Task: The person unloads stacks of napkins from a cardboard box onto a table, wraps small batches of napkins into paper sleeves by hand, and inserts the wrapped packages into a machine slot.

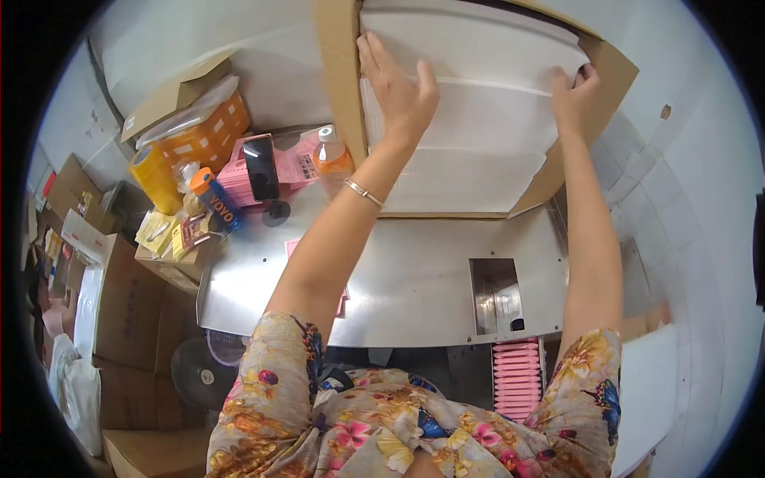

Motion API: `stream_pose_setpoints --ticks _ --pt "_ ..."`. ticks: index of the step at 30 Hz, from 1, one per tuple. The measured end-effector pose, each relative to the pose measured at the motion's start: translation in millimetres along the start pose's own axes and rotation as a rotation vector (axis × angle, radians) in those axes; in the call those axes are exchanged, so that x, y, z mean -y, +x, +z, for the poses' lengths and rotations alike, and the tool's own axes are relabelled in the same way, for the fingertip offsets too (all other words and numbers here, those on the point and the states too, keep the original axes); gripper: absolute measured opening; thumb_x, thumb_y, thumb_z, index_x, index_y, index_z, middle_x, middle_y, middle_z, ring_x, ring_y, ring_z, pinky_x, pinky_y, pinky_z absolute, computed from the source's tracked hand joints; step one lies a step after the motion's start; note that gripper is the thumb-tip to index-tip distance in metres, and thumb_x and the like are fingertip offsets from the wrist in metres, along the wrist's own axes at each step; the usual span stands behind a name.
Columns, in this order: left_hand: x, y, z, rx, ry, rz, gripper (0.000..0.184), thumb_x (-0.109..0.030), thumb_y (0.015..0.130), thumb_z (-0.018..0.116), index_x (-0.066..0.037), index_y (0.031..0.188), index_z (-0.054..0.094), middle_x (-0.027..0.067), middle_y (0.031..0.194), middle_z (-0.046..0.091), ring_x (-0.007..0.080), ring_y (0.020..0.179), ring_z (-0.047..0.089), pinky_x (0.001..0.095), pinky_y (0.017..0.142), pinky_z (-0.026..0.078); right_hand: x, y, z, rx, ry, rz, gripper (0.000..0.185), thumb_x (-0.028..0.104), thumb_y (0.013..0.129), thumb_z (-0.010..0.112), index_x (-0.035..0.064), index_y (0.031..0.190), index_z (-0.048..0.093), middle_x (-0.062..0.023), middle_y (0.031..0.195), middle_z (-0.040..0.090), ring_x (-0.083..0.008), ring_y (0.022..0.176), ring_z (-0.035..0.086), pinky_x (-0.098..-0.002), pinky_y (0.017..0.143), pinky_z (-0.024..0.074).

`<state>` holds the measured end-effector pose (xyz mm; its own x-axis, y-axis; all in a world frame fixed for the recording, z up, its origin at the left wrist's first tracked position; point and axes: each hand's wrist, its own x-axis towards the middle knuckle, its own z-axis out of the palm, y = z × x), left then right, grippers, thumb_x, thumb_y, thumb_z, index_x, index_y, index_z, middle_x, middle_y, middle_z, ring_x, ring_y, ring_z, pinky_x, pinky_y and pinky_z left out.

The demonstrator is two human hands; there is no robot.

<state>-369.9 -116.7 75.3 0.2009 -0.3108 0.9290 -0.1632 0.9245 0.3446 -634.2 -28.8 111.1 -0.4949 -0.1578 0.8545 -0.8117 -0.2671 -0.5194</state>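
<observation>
A large cardboard box (341, 72) stands tilted at the back of the metal table, its opening facing me. White sheets (478, 115), like paper or thin foam, fill it in overlapping layers. My left hand (398, 89) lies against the left edge of the upper sheet, fingers stretched out and thumb apart. At the sheet's right edge, my right hand (574, 99) has its fingers bent around the corner, beside the box's side flap (610, 76). What lies behind the sheets is hidden.
The metal table (382, 279) has a rectangular cutout (496, 295); pink strips (516, 378) are stacked below it. Left of the box stand a bottle with orange liquid (331, 159), a phone (260, 167) on pink papers, a blue canister (215, 197) and yellow tape rolls (156, 179).
</observation>
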Motion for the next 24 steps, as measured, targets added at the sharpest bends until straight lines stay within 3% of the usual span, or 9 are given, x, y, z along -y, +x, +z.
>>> stream_pose_setpoints --ticks 3,5,8,11,13,17,20,23,24 --pt "-16.8 20.3 8.2 -0.113 -0.083 -0.157 0.076 -0.011 0.082 0.065 0.017 0.142 0.026 0.0327 0.135 0.037 0.0470 0.127 0.035 0.0547 0.110 0.028 16.6 -6.5 -5.3 -0.057 0.040 -0.048 0.086 0.034 0.088 0.073 -0.0084 0.148 0.029 -0.0267 0.142 0.048 -0.0391 0.134 0.048 -0.0450 0.114 0.0362" --pt "-17.4 26.0 10.9 -0.168 -0.126 -0.243 0.071 -0.009 0.080 0.065 0.017 0.139 0.033 0.0292 0.127 0.042 0.0440 0.119 0.040 0.0538 0.105 0.032 10.1 -1.0 -7.5 -0.018 -0.182 -0.322 0.083 0.039 0.089 0.072 0.0018 0.151 0.032 -0.0263 0.143 0.047 -0.0380 0.137 0.044 -0.0453 0.113 0.0357" --pt "-5.0 23.7 16.5 -0.131 0.171 -0.083 0.061 -0.004 0.077 0.064 0.016 0.131 0.044 0.0252 0.119 0.044 0.0404 0.111 0.042 0.0499 0.099 0.035 24.0 -1.3 -15.5 0.214 -0.354 -0.082 0.077 0.043 0.090 0.070 0.0121 0.151 0.036 -0.0245 0.148 0.044 -0.0376 0.139 0.041 -0.0454 0.113 0.0346" --pt "-1.1 26.3 12.6 -0.132 0.315 0.058 0.055 -0.003 0.075 0.064 0.015 0.125 0.051 0.0245 0.120 0.043 0.0416 0.114 0.041 0.0504 0.099 0.036 17.4 11.2 -21.4 0.289 -0.326 -0.157 0.073 0.043 0.090 0.069 0.0162 0.150 0.036 -0.0215 0.149 0.043 -0.0384 0.138 0.041 -0.0454 0.112 0.0347" --pt "-2.6 31.9 6.9 -0.206 0.497 0.274 0.059 -0.002 0.075 0.063 0.014 0.129 0.048 0.0256 0.122 0.045 0.0433 0.114 0.046 0.0502 0.097 0.040 13.7 17.6 -22.6 0.344 -0.249 -0.172 0.074 0.042 0.089 0.070 0.0159 0.149 0.036 -0.0192 0.149 0.044 -0.0379 0.137 0.042 -0.0449 0.112 0.0346" --pt "15.4 33.6 8.2 -0.098 0.311 0.268 0.068 -0.005 0.075 0.065 0.013 0.135 0.040 0.0287 0.127 0.048 0.0459 0.108 0.055 0.0505 0.091 0.047 10.1 26.5 -29.0 0.512 -0.103 -0.120 0.080 0.038 0.084 0.075 0.0145 0.148 0.034 -0.0151 0.149 0.043 -0.0354 0.135 0.044 -0.0434 0.112 0.0348" --pt "8.6 31.2 2.2 0.176 0.189 -0.081 0.080 -0.014 0.074 0.071 0.015 0.138 0.033 0.0313 0.127 0.049 0.0468 0.099 0.062 0.0489 0.083 0.052 23.2 21.8 -30.0 0.506 -0.203 -0.075 0.084 0.034 0.080 0.079 0.0117 0.147 0.034 -0.0148 0.148 0.042 -0.0335 0.135 0.043 -0.0430 0.113 0.0345" --pt "-0.6 34.3 -4.2 0.046 0.097 -0.041 0.090 -0.023 0.070 0.078 0.005 0.143 0.033 0.0320 0.123 0.049 0.0480 0.096 0.062 0.0493 0.080 0.055 17.1 19.8 -26.0 0.464 -0.160 -0.128 0.085 0.031 0.078 0.081 0.0117 0.146 0.034 -0.0159 0.145 0.044 -0.0332 0.134 0.044 -0.0432 0.112 0.0356" --pt "-7.1 35.7 -11.6 0.185 0.223 -0.049 0.091 -0.026 0.069 0.080 -0.004 0.144 0.036 0.0325 0.123 0.048 0.0491 0.096 0.062 0.0490 0.080 0.055 18.4 19.3 -25.0 0.461 -0.158 -0.138 0.085 0.031 0.078 0.081 0.0117 0.146 0.034 -0.0159 0.145 0.044 -0.0332 0.134 0.044 -0.0432 0.112 0.0356"
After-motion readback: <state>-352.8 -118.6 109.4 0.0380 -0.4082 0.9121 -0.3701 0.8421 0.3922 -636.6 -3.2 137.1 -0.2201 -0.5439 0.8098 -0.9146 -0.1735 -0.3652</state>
